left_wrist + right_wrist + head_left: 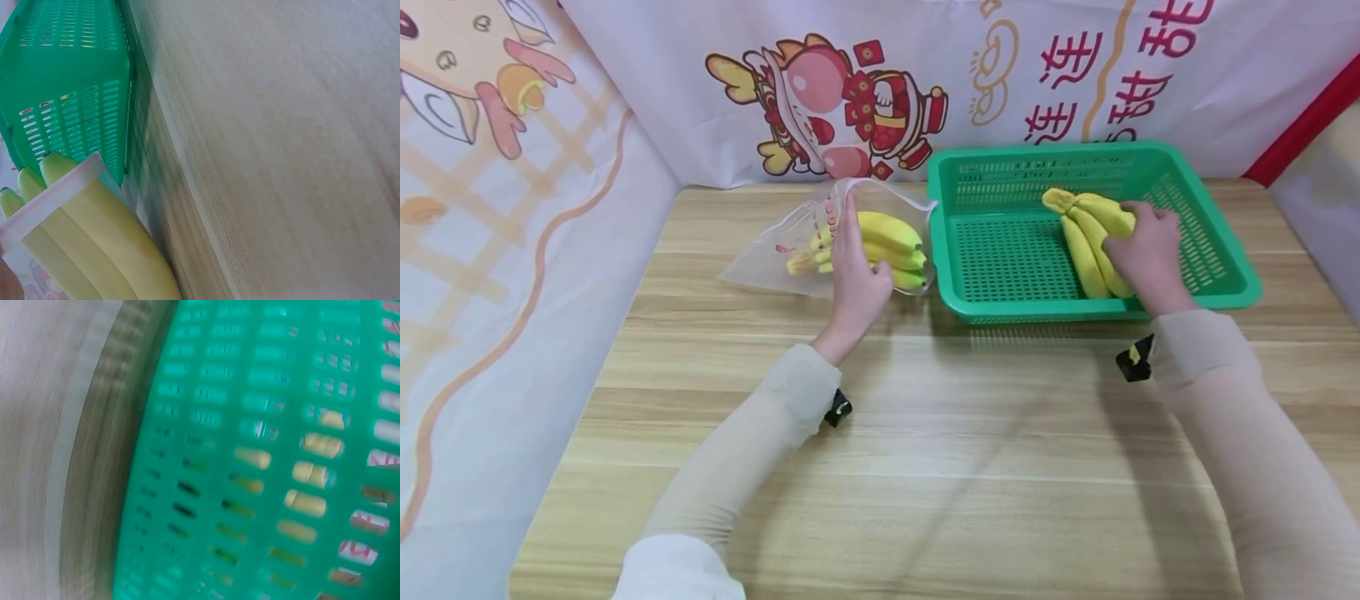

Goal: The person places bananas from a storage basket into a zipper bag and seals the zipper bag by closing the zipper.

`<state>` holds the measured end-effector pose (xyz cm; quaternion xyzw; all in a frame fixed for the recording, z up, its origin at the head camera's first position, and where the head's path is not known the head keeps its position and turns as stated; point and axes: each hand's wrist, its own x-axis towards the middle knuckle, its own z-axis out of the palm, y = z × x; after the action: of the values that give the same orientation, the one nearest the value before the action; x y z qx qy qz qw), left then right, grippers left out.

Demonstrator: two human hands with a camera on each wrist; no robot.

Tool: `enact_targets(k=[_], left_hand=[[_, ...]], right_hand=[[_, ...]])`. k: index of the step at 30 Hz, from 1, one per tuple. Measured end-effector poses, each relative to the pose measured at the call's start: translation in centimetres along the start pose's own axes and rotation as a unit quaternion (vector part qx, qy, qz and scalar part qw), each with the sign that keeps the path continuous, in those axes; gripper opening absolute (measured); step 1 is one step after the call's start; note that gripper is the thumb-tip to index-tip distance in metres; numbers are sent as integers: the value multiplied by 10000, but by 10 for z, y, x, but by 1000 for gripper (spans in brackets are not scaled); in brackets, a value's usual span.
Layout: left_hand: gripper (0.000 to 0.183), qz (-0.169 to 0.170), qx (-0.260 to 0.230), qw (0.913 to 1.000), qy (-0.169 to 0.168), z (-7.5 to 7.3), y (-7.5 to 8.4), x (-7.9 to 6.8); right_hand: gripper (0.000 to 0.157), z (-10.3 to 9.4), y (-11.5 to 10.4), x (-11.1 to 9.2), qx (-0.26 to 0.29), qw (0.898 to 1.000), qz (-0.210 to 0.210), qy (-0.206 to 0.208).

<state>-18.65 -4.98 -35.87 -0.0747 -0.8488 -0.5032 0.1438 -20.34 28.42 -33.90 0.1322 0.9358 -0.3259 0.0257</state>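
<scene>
A clear zip bag (pixel 752 262) lies on its side with a bunch of bananas (pixel 891 233) inside, its mouth facing the basket. My left hand (pixel 859 279) is at the bag's mouth, its fingers straight and touching the plastic, thumb apart. In the left wrist view the banana tips (pixel 53 164) poke out past the bag's rim (pixel 59 197). Inside the green basket (pixel 1093 311), my right hand (pixel 1150 258) grips a second bunch of bananas (pixel 1082 242) from the right side. The basket wall (pixel 206 450) hides that hand in the right wrist view; yellow shows through its slots.
The basket stands right beside the bag on a wood-grain table (pixel 940 467). Behind them hangs a printed cloth (pixel 985 83), and another cloth wall (pixel 550 250) runs along the left side.
</scene>
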Motion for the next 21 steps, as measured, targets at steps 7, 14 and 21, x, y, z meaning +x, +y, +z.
enact_targets(k=[7, 14, 21], left_hand=[[92, -54, -34, 10000, 26, 1, 0, 0], [92, -121, -105, 9999, 48, 2, -1, 0], [93, -82, -110, 9998, 110, 4, -1, 1]], right_hand=[[88, -10, 15, 6, -237, 9973, 451, -524], [99, -9, 15, 9, -757, 9902, 452, -1087], [96, -10, 17, 8, -756, 9897, 292, -1182]])
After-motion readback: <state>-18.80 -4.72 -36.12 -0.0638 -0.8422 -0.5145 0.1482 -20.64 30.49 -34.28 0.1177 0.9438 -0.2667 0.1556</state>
